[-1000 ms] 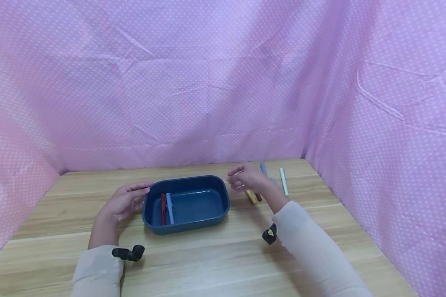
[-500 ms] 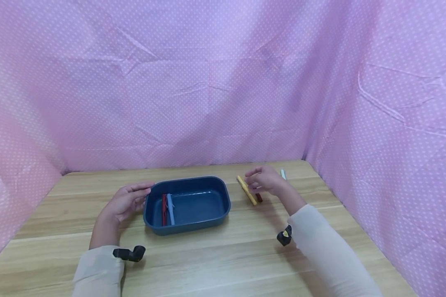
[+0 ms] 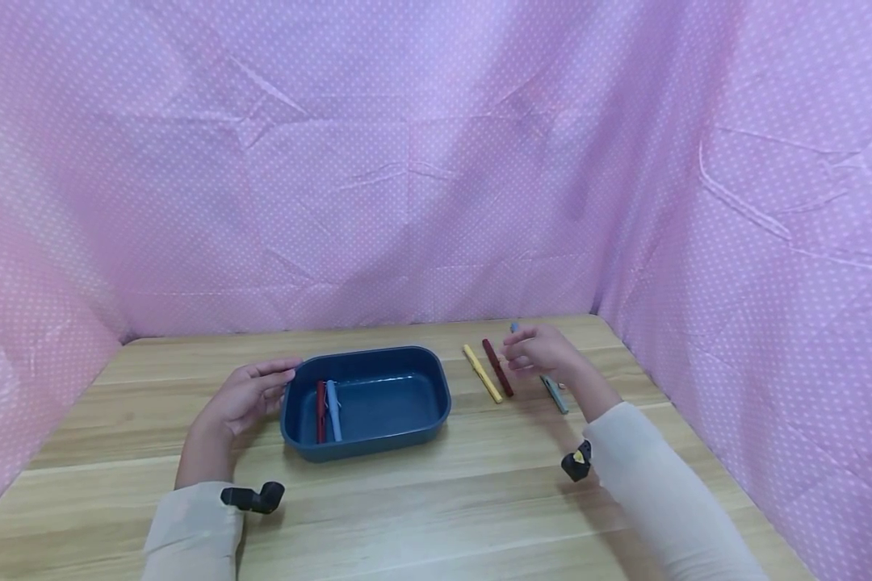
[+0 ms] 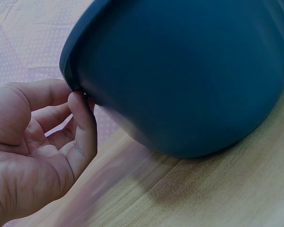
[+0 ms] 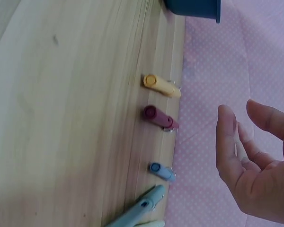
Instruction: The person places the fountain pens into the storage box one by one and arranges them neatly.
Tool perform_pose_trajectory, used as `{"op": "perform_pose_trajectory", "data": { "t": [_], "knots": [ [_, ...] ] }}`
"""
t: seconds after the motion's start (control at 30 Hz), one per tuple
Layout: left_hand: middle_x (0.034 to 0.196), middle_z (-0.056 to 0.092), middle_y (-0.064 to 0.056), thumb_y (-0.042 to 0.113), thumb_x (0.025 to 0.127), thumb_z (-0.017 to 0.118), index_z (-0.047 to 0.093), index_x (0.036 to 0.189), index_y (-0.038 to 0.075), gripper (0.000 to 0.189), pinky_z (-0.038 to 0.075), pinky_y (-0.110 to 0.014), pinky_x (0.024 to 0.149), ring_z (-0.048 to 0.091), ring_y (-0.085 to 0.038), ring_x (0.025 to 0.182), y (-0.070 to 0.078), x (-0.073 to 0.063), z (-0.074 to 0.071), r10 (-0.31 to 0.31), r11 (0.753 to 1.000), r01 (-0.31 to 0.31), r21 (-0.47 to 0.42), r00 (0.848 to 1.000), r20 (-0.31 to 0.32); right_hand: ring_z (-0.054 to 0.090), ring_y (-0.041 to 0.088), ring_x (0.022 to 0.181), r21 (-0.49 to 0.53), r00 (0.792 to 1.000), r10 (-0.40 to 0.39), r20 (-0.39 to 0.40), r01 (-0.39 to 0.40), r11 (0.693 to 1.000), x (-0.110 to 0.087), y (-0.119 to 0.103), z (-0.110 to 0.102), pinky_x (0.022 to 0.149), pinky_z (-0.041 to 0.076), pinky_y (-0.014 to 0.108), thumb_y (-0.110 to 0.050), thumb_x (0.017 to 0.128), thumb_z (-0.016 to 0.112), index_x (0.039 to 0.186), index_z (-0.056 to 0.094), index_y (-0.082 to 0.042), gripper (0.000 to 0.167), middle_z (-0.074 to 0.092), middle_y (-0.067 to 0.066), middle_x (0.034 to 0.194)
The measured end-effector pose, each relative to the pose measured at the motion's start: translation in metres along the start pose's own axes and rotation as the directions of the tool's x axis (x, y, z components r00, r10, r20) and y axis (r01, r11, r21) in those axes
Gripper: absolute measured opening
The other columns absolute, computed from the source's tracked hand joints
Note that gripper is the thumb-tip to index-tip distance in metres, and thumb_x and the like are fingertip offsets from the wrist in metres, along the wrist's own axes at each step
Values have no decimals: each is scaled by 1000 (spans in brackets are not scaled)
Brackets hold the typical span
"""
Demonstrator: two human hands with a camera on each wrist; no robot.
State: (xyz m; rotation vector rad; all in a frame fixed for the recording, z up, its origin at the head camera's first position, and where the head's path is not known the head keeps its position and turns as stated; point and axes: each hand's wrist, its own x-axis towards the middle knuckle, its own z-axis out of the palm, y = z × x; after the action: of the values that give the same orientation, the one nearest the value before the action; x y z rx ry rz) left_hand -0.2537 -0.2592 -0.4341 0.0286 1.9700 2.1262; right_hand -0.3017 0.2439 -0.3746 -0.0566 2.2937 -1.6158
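Observation:
My left hand (image 3: 243, 395) pinches the left end of a dark blue open box (image 3: 385, 407) at its rim. In the left wrist view its thumb and a finger meet at the lip of the box wall (image 4: 175, 80). A red pen (image 3: 320, 411) and a light blue pen (image 3: 333, 410) lie side by side in the box's left part. My right hand (image 3: 541, 353) hovers above the pens on the table, holding nothing, its fingers loosely bent. Left of it lie a yellow pen (image 3: 483, 374) and a dark red pen (image 3: 498, 368). A blue pen (image 5: 162, 171) and a grey-green pen (image 3: 555, 394) are partly hidden beneath it.
A whitish pen (image 5: 154, 223) shows at the lower edge of the right wrist view. The wooden table (image 3: 378, 516) ends at a pink dotted curtain (image 3: 378, 202) behind and at both sides. A small black camera sits on each sleeve.
My right hand has moved right, from beside the box to over the pens. The yellow and dark red pens have come into full view. My left hand stays on the box.

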Motion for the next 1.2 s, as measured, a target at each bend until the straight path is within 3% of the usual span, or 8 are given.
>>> {"op": "perform_pose_trajectory", "data": {
  "t": [0.13,0.4,0.73,1.2],
  "knots": [
    [118,72,8,14,104,63,66,136,7,34,57,-26,87,69,-8,105,-1,2,0,3,1000,-3,-1,1000,5,68,27,98,1,1000,-1,-8,1,1000,-2,3,-8,101,51,53,-6,99,63,137,51,11,43,61,25,128],
    [119,72,8,16,102,66,67,135,9,34,56,-25,86,68,-9,106,0,3,0,3,1000,-3,-5,1000,1,69,26,94,13,999,32,-44,-31,999,-3,12,-23,92,58,42,-7,100,65,140,51,11,46,64,22,122],
    [116,73,8,14,103,64,69,133,10,31,57,-25,84,69,-8,100,-1,4,-1,-1,1000,1,-16,1000,4,68,26,98,56,995,58,-86,-53,997,-3,20,-37,92,58,43,-3,99,62,138,49,12,44,65,19,121],
    [116,73,8,15,103,64,67,135,9,33,57,-25,85,69,-8,101,1,3,-1,-3,1000,3,-7,1000,4,69,28,97,19,983,101,-152,-99,995,-7,31,-60,91,58,43,-4,100,60,131,56,10,34,63,19,113]
  ]
}}
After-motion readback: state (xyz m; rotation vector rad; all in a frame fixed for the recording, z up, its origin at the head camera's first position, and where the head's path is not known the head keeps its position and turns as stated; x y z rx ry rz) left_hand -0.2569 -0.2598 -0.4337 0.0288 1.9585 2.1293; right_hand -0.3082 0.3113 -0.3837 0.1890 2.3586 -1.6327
